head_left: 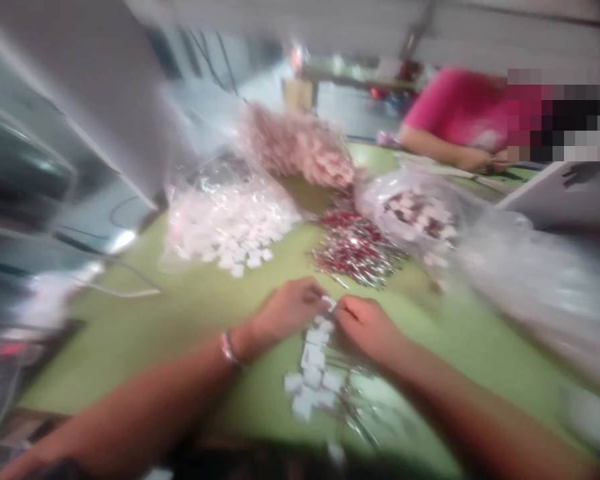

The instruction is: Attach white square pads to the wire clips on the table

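My left hand [293, 307] and my right hand [365, 323] meet over the middle of the green table, fingertips pinched on a small white square piece [329, 304] between them. Blur hides its exact kind and anything else in the fingers. Just below the hands, toward me, lies a row of loose white square pieces [313, 357]. Thin metal rods [357, 420] lie beside these, under my right forearm. Beyond the hands is a pile of shiny thin rods with red parts [360, 250].
A clear bag [205, 220] spills white pieces at the back left. Behind are pink bundled strips [300, 150]. At the right, a bag [420, 213] holds white and dark pieces, near crumpled plastic sheeting [545, 280]. A person in pink [455, 113] sits across the table [145, 333].
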The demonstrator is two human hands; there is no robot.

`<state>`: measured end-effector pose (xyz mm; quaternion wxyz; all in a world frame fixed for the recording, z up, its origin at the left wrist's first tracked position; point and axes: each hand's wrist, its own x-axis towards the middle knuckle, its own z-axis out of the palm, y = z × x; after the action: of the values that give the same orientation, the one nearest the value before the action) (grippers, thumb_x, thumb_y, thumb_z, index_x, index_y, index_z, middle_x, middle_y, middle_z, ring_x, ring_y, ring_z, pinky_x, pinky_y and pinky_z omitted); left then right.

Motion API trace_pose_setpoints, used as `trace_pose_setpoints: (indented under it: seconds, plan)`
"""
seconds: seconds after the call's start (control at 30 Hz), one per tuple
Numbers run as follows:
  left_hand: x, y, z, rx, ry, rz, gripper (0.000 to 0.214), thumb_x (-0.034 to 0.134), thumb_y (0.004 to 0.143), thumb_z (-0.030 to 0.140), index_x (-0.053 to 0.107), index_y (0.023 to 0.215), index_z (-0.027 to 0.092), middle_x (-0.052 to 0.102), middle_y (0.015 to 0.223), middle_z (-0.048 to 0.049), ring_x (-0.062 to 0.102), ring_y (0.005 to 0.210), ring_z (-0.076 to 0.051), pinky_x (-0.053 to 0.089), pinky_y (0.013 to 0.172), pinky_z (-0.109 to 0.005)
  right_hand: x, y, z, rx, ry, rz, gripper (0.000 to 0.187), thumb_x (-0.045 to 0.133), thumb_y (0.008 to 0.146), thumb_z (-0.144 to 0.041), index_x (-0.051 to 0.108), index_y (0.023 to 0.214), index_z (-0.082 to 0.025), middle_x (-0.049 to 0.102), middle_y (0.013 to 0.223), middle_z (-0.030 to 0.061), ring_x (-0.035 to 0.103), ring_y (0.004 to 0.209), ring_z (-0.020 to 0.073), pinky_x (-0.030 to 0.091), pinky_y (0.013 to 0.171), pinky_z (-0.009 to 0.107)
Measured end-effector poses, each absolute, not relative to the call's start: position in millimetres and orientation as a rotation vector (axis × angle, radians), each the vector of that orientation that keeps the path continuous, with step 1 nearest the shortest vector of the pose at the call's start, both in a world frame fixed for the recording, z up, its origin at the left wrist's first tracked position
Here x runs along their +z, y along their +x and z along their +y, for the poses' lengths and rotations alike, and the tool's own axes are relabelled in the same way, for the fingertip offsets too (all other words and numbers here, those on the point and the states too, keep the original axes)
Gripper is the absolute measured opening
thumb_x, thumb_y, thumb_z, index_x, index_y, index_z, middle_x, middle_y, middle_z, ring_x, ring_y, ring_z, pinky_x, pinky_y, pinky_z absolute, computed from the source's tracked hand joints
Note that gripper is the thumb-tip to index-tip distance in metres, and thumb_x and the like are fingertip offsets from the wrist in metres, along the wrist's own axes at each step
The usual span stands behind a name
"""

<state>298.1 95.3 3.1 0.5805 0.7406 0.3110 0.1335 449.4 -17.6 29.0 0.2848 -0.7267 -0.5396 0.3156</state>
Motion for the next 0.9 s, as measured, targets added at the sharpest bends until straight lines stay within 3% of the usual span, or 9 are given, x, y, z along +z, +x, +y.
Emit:
trace_pose_setpoints:
  seconds: [0.1,0.2,0.3,0.43,0.63,0.9]
  plan:
    - [11.5,294.3,103.0,0.31,1.908,0.67,0.024,0.064,0.082,0.04,0.069,0.091,0.019,0.072,0.08,-0.0045,0.064,0.069,-0.016,0.051,0.064,-0.027,33.3,453.7,-13.6,0.856,-1.943,-1.529,0.021,0.052,0.084,-0.021,0.053,0.062,-0.019,0.056,0.058,-0.0035,0.049,0.056,0.0105,0.035,0.054,0.021]
    - [22.6,282.8,130.8,0.482,2.19,0.682,0.023,0.059,0.086,0.036,0.072,0.095,0.02,0.072,0.094,-0.006,0.064,0.083,-0.018,0.052,0.078,-0.032,39.2,456.6,-12.6,0.875,-1.867,-1.694,0.019,0.054,0.083,-0.021,0.059,0.065,-0.019,0.059,0.06,-0.0033,0.05,0.056,0.0103,0.035,0.055,0.022]
    - [27.6,267.8,168.0,0.741,2.471,0.993,0.027,0.051,0.09,0.03,0.073,0.099,0.017,0.069,0.101,-0.0109,0.06,0.097,-0.024,0.047,0.092,-0.041,40.3,459.9,-13.0,0.892,-1.719,-1.848,0.021,0.056,0.085,-0.025,0.064,0.066,-0.02,0.06,0.065,-0.0025,0.053,0.06,0.0106,0.038,0.058,0.023]
    - [23.1,256.9,195.5,0.547,2.719,1.077,0.029,0.047,0.09,0.019,0.073,0.102,0.015,0.067,0.101,-0.0131,0.055,0.102,-0.028,0.046,0.092,-0.044,31.5,475.2,-7.6,0.568,-1.853,-1.679,0.021,0.052,0.089,-0.025,0.067,0.075,-0.021,0.064,0.075,0.0,0.058,0.07,0.0132,0.042,0.066,0.025]
    - [16.7,260.2,193.8,0.398,2.781,0.884,0.025,0.052,0.087,0.02,0.072,0.1,0.013,0.066,0.095,-0.0136,0.054,0.098,-0.029,0.045,0.091,-0.045,31.8,491.2,8.4,0.282,-2.034,-1.737,0.017,0.053,0.089,-0.022,0.068,0.083,-0.02,0.064,0.086,0.0017,0.059,0.073,0.0137,0.042,0.071,0.026]
    - [7.0,268.9,185.5,0.509,2.672,0.853,0.019,0.064,0.082,0.024,0.068,0.096,0.012,0.066,0.103,-0.0139,0.056,0.103,-0.029,0.045,0.094,-0.044,34.5,453.0,51.4,0.014,-2.357,-1.896,0.017,0.053,0.091,-0.026,0.067,0.086,-0.018,0.064,0.097,0.0074,0.059,0.075,0.0185,0.034,0.059,0.029]
